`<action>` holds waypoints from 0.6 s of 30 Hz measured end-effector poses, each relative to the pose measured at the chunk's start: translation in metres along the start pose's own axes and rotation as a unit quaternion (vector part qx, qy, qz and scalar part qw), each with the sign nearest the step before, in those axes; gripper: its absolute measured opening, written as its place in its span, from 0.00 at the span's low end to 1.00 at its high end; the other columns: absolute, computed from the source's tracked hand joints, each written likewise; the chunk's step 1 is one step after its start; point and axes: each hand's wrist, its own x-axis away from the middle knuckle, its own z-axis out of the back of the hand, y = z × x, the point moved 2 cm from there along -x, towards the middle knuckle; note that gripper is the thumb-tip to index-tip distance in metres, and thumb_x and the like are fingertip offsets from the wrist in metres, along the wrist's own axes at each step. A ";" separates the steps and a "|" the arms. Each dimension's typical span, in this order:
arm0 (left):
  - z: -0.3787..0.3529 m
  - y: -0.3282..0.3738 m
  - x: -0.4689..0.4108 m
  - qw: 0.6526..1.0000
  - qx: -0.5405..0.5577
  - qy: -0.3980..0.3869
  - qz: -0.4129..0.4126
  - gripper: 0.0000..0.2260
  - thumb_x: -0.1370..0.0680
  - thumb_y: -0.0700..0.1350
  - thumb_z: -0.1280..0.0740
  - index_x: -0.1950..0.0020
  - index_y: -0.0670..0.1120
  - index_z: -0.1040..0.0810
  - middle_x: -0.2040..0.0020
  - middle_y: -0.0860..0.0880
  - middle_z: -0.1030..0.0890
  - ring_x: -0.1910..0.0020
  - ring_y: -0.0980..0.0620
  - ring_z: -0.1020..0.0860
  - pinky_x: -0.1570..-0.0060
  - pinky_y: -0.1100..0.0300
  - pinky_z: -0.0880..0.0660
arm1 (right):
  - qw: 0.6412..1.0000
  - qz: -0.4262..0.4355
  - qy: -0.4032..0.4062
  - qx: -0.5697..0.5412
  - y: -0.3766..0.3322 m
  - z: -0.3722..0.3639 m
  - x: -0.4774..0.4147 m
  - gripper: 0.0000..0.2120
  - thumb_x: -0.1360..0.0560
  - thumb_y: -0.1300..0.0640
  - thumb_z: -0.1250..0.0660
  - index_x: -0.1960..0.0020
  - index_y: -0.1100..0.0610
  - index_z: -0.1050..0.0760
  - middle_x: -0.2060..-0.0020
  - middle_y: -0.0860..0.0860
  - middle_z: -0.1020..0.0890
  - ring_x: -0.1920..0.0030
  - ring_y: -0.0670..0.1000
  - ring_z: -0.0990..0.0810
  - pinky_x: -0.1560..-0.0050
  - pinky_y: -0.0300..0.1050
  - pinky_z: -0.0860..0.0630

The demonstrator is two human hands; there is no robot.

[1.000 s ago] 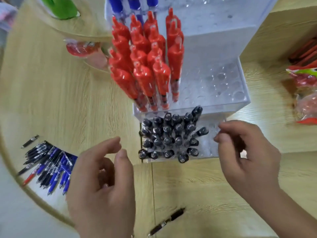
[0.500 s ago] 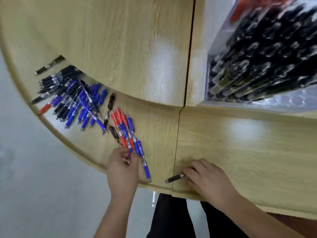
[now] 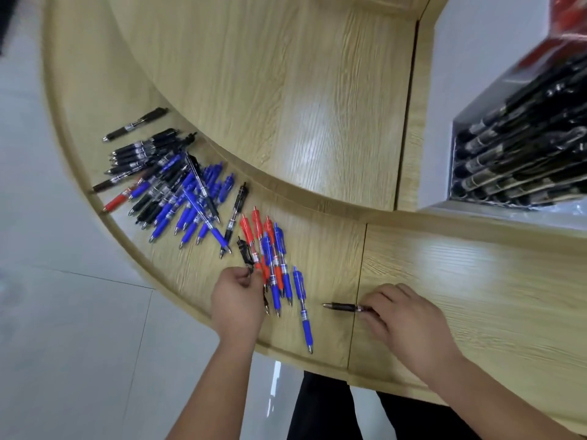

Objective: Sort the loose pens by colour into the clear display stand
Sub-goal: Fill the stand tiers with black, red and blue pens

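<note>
My left hand [image 3: 236,298] pinches a black pen [image 3: 244,254] at the near end of a small bunch of red and blue pens [image 3: 270,252] on the wooden counter. Over a lone black pen [image 3: 344,307] near the counter's front edge lies my right hand [image 3: 403,319], fingertips curled on the pen's rear end, tip pointing left. One blue pen [image 3: 303,308] lies between my hands. A bigger heap of black and blue pens [image 3: 171,182] with one red pen [image 3: 119,200] sits further left. The clear display stand [image 3: 521,160] at the right edge holds rows of black pens, red ones behind.
The curved wooden counter [image 3: 286,106] has a raised inner tier and a seam [image 3: 357,296] running between my hands. Its front edge drops off to a pale tiled floor [image 3: 63,328]. A single black pen [image 3: 136,123] lies apart at the heap's far left.
The view swung from the stand down to the counter's front. Both hands dropped to the loose pens; my left now pinches a black pen and my right covers the lone black one.
</note>
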 end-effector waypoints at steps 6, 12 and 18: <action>0.014 0.017 -0.002 0.991 0.097 -0.068 0.056 0.04 0.24 0.44 0.28 0.57 0.45 0.16 0.68 0.50 0.19 0.69 0.52 0.25 0.66 0.62 0.29 | 0.954 -0.127 -0.012 -0.270 -0.013 0.051 0.002 0.03 0.27 0.42 0.33 0.56 0.39 0.22 0.60 0.38 0.20 0.58 0.41 0.21 0.61 0.34 0.27; 0.047 0.075 0.059 0.985 0.085 -0.083 -0.125 0.02 0.23 0.44 0.29 0.55 0.51 0.18 0.63 0.52 0.18 0.68 0.58 0.23 0.69 0.71 0.30 | 0.884 -0.162 0.073 -0.432 -0.014 0.125 0.020 0.06 0.29 0.56 0.26 0.60 0.45 0.19 0.67 0.44 0.18 0.67 0.43 0.23 0.65 0.28 0.31; 0.059 0.178 0.154 0.926 0.219 -0.112 -0.286 0.05 0.34 0.52 0.26 0.60 0.62 0.17 0.64 0.43 0.19 0.70 0.49 0.23 0.68 0.66 0.27 | 0.856 -0.187 0.161 -0.455 0.011 0.192 0.055 0.06 0.34 0.47 0.30 0.57 0.43 0.18 0.63 0.49 0.15 0.63 0.50 0.17 0.62 0.44 0.20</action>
